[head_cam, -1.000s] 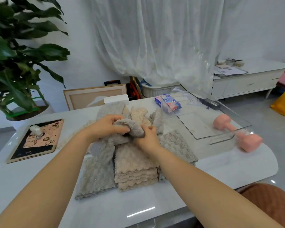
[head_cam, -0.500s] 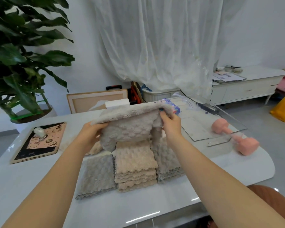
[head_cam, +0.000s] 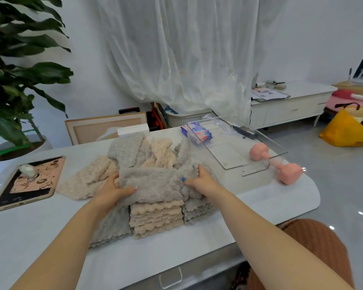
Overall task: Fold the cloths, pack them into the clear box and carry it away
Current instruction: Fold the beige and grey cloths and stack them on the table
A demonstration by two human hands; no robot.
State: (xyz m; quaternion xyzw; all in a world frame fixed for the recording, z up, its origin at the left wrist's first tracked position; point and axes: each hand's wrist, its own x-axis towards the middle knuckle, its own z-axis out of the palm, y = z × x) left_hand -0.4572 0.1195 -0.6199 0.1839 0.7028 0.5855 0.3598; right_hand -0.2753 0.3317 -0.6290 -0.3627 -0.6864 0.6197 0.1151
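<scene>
Head view: both hands grasp a grey cloth [head_cam: 153, 185], the left hand [head_cam: 113, 190] gripping its 9 o'clock end and the right hand [head_cam: 201, 181] its 3 o'clock end, over folded stacks [head_cam: 155, 218] on the tabletop [head_cam: 50, 237]. Loose cloths [head_cam: 155, 153] lie heaped at 12 o'clock. The clear box [head_cam: 226, 153] stands at 2 o'clock. A tissue pack [head_cam: 197, 133] shows at its far-left corner, whether inside or behind cannot be told. A dumbbell [head_cam: 275, 162] lies beside its 3 o'clock wall.

Folded stacks [head_cam: 155, 218] are laid at surface [head_cam: 40, 237] front; loose cloths [head_cam: 155, 151] heaped behind; clear box [head_cam: 228, 156] set right, tablet [head_cam: 27, 183] left.
</scene>
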